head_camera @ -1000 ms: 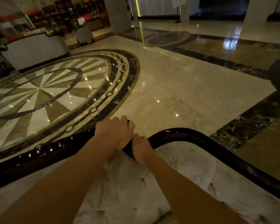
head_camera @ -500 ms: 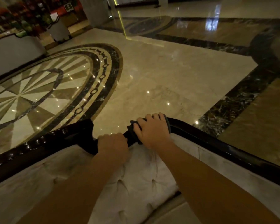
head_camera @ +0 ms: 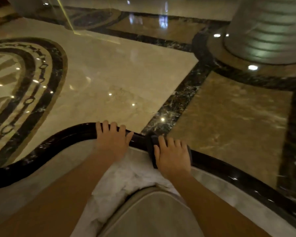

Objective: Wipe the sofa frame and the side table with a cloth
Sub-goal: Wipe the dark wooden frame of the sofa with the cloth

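Note:
The sofa's dark glossy wooden frame (head_camera: 58, 142) curves along the top of a pale tufted backrest (head_camera: 132, 178), running from the lower left to the lower right. My left hand (head_camera: 112, 139) rests on the frame's top rail with its fingers curled over it. Just to its right, my right hand (head_camera: 173, 155) presses a dark folded cloth (head_camera: 150, 144) onto the rail; the cloth wraps the rail and shows on both sides of the hand. No side table is in view.
Beyond the sofa lies polished marble floor (head_camera: 126, 74) with a dark inlaid border (head_camera: 183, 98) and a round patterned medallion (head_camera: 24, 82) at the left. A large fluted column (head_camera: 266, 31) stands at the upper right. A pale seat cushion (head_camera: 152, 212) is below.
My right hand has slid the cloth to the right along the rail. My left hand has moved right too and now lies on top of the rail. The view has swung right and down.

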Demonstrator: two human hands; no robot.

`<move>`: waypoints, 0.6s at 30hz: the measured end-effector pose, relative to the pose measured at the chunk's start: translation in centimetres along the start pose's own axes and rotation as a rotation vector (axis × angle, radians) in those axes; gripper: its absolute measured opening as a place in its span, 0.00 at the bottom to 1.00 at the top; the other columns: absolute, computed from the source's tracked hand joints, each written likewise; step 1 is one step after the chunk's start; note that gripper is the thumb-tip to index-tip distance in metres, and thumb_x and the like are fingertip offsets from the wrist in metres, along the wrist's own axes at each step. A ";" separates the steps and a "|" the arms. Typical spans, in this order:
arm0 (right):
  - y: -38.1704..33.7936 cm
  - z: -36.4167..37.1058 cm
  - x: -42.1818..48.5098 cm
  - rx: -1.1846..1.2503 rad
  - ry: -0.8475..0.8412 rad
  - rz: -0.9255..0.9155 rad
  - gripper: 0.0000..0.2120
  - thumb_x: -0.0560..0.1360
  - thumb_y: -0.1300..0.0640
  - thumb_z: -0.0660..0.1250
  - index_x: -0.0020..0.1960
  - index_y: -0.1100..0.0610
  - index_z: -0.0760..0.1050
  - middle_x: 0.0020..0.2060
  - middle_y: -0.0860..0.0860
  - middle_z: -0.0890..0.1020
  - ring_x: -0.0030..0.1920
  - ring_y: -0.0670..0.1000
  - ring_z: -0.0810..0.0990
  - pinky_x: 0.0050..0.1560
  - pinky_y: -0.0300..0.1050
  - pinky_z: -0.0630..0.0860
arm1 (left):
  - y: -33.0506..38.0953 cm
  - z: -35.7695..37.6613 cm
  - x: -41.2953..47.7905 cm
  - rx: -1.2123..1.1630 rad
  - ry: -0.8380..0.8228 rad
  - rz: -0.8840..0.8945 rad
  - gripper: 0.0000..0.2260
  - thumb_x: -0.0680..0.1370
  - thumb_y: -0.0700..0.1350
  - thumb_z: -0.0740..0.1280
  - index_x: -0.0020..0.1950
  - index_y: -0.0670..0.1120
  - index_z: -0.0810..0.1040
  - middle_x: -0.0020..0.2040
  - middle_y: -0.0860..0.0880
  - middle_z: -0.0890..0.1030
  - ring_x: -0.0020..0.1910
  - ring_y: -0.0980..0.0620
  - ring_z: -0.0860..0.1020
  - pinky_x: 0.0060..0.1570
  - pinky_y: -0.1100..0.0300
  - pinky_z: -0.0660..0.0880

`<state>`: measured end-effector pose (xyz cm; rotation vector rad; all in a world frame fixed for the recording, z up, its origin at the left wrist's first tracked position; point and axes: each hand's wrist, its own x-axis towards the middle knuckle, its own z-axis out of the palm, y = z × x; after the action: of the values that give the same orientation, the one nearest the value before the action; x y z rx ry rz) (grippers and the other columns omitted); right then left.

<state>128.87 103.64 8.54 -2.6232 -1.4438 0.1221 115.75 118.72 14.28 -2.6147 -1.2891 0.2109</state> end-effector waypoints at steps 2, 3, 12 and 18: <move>2.6 -0.4 -1.3 -0.027 -0.020 0.039 0.24 0.84 0.43 0.46 0.71 0.53 0.68 0.58 0.57 0.80 0.56 0.62 0.77 0.60 0.59 0.70 | 5.8 0.0 -0.5 -0.009 -0.054 0.131 0.29 0.80 0.61 0.42 0.60 0.48 0.75 0.61 0.42 0.77 0.62 0.38 0.70 0.68 0.35 0.57; 3.2 -0.6 -1.8 -0.035 -0.030 0.045 0.24 0.84 0.43 0.46 0.72 0.54 0.67 0.59 0.58 0.80 0.57 0.63 0.77 0.60 0.60 0.69 | 8.1 0.3 -0.9 -0.025 -0.073 0.166 0.28 0.80 0.61 0.42 0.61 0.48 0.75 0.61 0.42 0.77 0.62 0.38 0.71 0.68 0.36 0.57; 16.5 -3.0 -13.3 0.021 0.126 0.279 0.21 0.83 0.43 0.50 0.69 0.51 0.69 0.54 0.53 0.81 0.53 0.58 0.79 0.59 0.56 0.74 | 22.3 -1.0 -6.6 -0.248 -0.052 0.373 0.37 0.77 0.68 0.37 0.58 0.46 0.77 0.56 0.38 0.80 0.58 0.35 0.74 0.65 0.35 0.64; 25.5 -1.3 -23.5 0.097 0.071 0.465 0.27 0.84 0.43 0.42 0.77 0.53 0.62 0.72 0.55 0.73 0.75 0.58 0.65 0.78 0.60 0.57 | 31.3 -4.2 -11.0 -0.247 0.040 0.473 0.20 0.82 0.56 0.51 0.47 0.48 0.79 0.45 0.44 0.80 0.48 0.40 0.75 0.62 0.39 0.66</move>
<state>137.67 70.21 5.60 -2.7956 -0.7636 0.1413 133.89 90.88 10.61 -3.0848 -0.7015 0.0744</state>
